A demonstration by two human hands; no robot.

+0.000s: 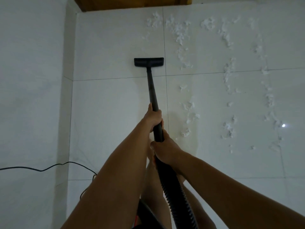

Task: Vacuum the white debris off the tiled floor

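The person is working through the sweeping step. The left hand (153, 119) is gripping the dark rigid vacuum wand (152, 91) partway down, and the right hand (166, 151) is clamping just behind it where the wand is meeting the black ribbed flexible hose (175, 195) — both hands curled round the tube, close together. The black T-shaped floor head (149, 62) is sitting flat on the glossy white tiled floor (107, 113), on a bare strip near the white wall (33, 80). The white fluffy debris (228, 73) is lying to the right of the head in rough lines, with more scattered at the far end near the brown wooden door frame (128, 2). None seems to be under the head, so most of the job is looking undone. The next move is probably calling for sliding the head rightwards onto the nearest line and drawing along it. The thin black power cable (41, 169) is trailing on the left, and the hose and the dark vacuum body (145, 215) are sitting close to the legs — a sideways step may be risking a snag.
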